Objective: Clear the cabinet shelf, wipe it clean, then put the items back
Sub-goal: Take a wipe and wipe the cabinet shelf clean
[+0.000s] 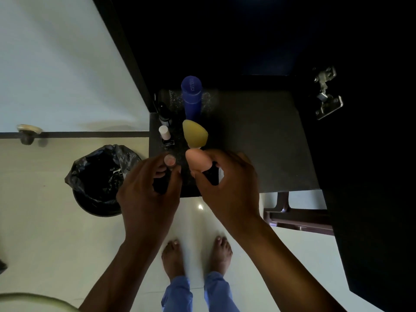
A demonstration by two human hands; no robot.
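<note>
The dark cabinet shelf (258, 136) runs across the middle of the head view. On its left part stand a tall blue bottle (191, 97), a yellow makeup sponge (194, 134), a small white-capped bottle (164, 132) and a dark small bottle (163, 113). My left hand (148, 190) grips a small dark tube with a pink round top (169, 160) at the shelf's front left corner. My right hand (227, 183) holds a peach makeup sponge (198, 162) on a dark base, just in front of the yellow sponge.
A bin lined with a black bag (101, 179) stands on the pale tiled floor left of the shelf. A dark open cabinet door with a metal hinge (327, 95) is at the right. A brown chair frame (297, 219) sits below the shelf. My bare feet (195, 255) are underneath.
</note>
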